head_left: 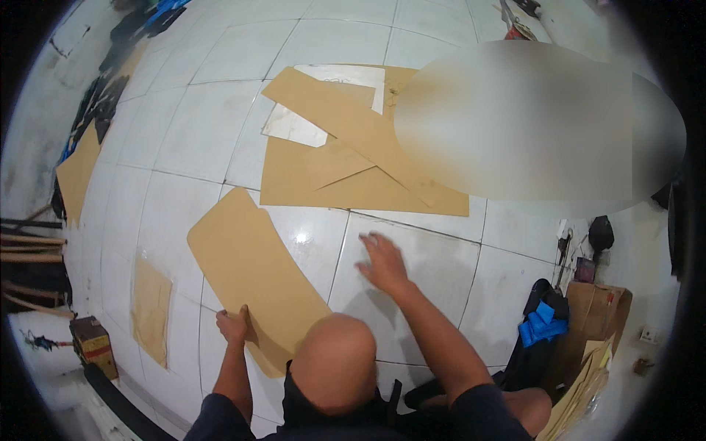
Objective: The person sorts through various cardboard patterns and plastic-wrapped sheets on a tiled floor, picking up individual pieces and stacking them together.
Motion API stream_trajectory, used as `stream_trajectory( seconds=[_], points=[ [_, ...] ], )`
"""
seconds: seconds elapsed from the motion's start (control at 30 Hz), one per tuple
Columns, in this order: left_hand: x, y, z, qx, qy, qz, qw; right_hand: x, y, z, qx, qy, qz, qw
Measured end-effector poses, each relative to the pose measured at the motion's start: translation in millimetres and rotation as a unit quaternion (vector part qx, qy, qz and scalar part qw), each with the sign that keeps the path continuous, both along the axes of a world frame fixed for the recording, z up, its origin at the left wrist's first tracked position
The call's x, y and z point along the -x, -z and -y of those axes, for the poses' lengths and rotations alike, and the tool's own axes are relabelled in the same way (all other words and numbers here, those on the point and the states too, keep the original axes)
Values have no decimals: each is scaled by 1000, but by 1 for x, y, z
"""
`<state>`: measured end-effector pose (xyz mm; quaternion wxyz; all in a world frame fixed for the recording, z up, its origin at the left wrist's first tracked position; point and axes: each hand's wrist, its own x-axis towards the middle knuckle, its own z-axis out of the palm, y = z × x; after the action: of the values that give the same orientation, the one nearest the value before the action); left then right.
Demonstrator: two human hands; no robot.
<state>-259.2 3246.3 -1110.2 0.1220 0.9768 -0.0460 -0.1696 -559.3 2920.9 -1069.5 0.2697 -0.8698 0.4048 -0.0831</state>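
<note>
A long brown cardboard sheet (254, 253) with rounded corners slants across the tiled floor in front of me, its near end partly hidden by my knee. My left hand (234, 325) grips its left edge, thumb on top. My right hand (382, 263) is over the tiles to the right of the sheet, fingers apart and holding nothing. Beyond both hands lies a large flat brown sheet (294, 173). Across it rest a brown strip (323, 103) and a white sheet (294, 126) with a cut corner.
A blurred patch hides the upper right. On the right stand an open cardboard box (592, 305) and a blue cloth (544, 323) on something black. To the left lie a wrapped brown packet (152, 312), a small box (94, 344) and stacked rolls or poles (33, 253).
</note>
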Motion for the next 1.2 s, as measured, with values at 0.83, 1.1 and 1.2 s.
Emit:
stream_trajectory(
  seconds=[0.83, 1.1, 1.2],
  points=[
    [-1, -5, 361, 11, 237, 99, 966, 187, 10, -16, -56, 535, -93, 838],
    [-74, 75, 364, 119, 388, -107, 908, 238, 67, -35, -133, 610, 18, 781],
    [-95, 79, 350, 202, 350, -272, 873, 258, 41, -7, -295, 555, 161, 761]
  ],
)
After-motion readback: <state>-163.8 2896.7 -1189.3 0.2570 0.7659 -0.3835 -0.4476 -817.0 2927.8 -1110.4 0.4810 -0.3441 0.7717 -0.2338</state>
